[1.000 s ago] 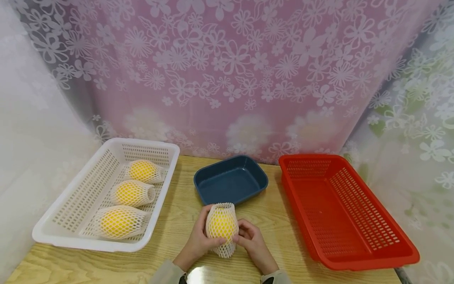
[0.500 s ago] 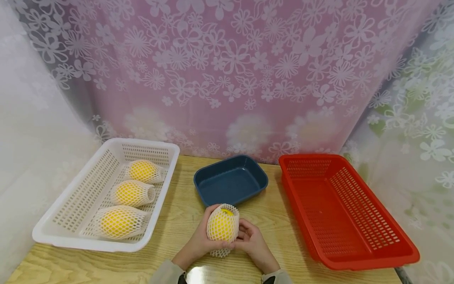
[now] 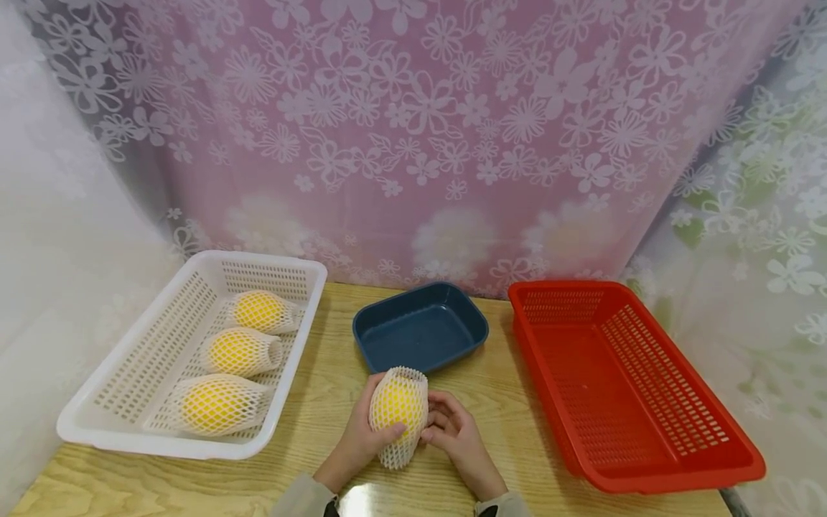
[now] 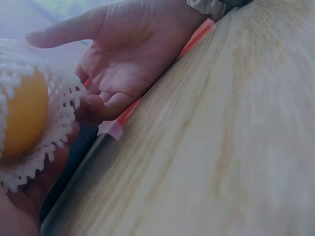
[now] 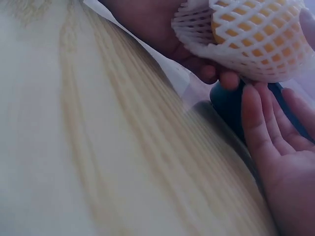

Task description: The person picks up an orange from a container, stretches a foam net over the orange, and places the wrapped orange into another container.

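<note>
Over the wooden table my left hand (image 3: 362, 434) grips a yellow round fruit (image 3: 395, 406) in a white foam net sleeve (image 3: 400, 456), thumb across its near side. The fruit's exact kind is hidden by the mesh. Bare yellow-orange skin of the fruit (image 4: 27, 115) shows through the sleeve's open end in the left wrist view. Close by on the right is my right hand (image 3: 461, 445), its fingers loosely bent. In the right wrist view this right hand (image 5: 288, 157) has its fingertips right by the net, and whether they touch it I cannot tell.
On the left stands a white basket (image 3: 293, 373) with three net-wrapped yellow fruits (image 3: 220, 406). A dark blue tray (image 3: 420, 334) sits just beyond my hands. To the right is a red basket (image 3: 620, 402). A pink flowered curtain (image 3: 400, 179) hangs behind.
The wrapped fruit was tilted with its top opening showing, and has since turned back and shifted slightly left. My right hand, earlier against the net, has eased off it a little.
</note>
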`<state>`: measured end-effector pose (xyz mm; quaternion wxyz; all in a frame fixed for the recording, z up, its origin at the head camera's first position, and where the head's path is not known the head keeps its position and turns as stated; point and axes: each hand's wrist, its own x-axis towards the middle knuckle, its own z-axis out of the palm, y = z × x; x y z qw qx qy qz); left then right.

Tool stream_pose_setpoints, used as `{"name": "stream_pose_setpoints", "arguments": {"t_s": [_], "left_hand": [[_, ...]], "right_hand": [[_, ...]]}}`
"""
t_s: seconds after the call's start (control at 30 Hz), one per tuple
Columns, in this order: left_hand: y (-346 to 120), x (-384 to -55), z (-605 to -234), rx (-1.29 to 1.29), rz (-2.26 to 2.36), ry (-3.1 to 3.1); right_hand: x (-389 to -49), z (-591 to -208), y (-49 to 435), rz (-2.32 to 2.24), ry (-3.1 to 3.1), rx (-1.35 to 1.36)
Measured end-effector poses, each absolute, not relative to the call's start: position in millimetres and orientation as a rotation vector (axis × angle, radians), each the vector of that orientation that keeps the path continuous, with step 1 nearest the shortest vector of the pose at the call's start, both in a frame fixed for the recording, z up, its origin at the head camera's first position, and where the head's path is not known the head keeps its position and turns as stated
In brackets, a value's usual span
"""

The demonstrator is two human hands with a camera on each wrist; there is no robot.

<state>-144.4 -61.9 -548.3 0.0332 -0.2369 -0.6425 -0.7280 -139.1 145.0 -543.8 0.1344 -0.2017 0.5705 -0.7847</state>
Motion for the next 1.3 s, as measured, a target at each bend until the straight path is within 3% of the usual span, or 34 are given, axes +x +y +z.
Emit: {"name": "stream_pose_setpoints", "arguments": {"t_s": [0.87,1.3], "left_hand": [[-59,-145,-548,-0.833,-2.069,-2.108],[-80,-127,-524,-0.683,-2.280,-2.244]], "right_hand": [[-139,-538,146,-2.246,1.577,-0.573],[-129,-509,143,-2.048,1.711,-0.589]]}}
